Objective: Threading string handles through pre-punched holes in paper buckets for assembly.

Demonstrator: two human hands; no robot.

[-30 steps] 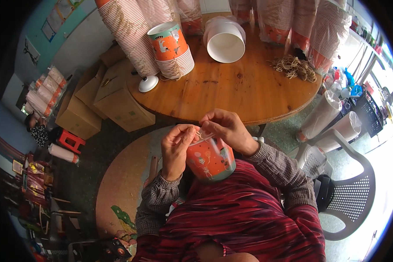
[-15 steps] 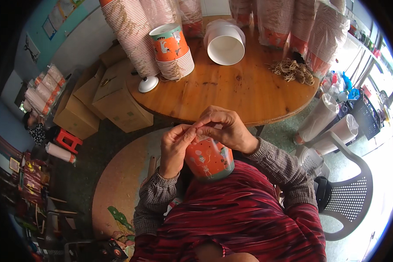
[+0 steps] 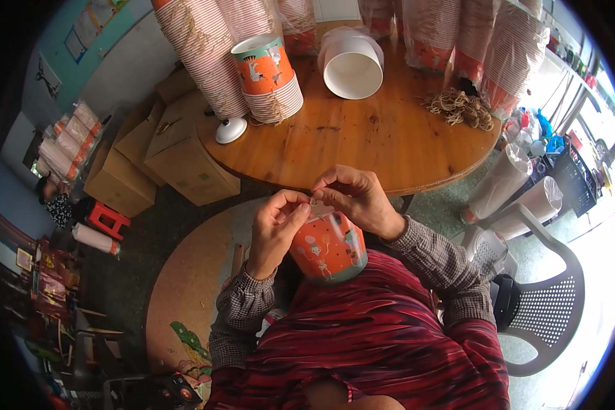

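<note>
An orange paper bucket (image 3: 326, 251) with a green rim band and small printed figures rests tilted in my lap, against a red and black patterned garment. Above its upper end, my left hand (image 3: 273, 231) pinches with thumb and forefinger. Close beside it, my right hand (image 3: 363, 205) is also pinched, its fingertips almost meeting the left ones. Between them is a thin pale cord (image 3: 313, 202), small and partly covered by the fingers. The far end of the bucket is hidden behind both hands.
Ahead stands a round wooden table (image 3: 362, 150) with bucket stacks (image 3: 270, 78), a white bucket on its side (image 3: 352, 75), a white lid (image 3: 231, 130) and a twine bundle (image 3: 459, 109). A grey chair (image 3: 547, 307) is at right; cardboard boxes (image 3: 191, 160) at left.
My fingertips have drawn slightly apart, showing the thin cord between them. The left fingers have opened out a little; the bucket has stayed nearly in place.
</note>
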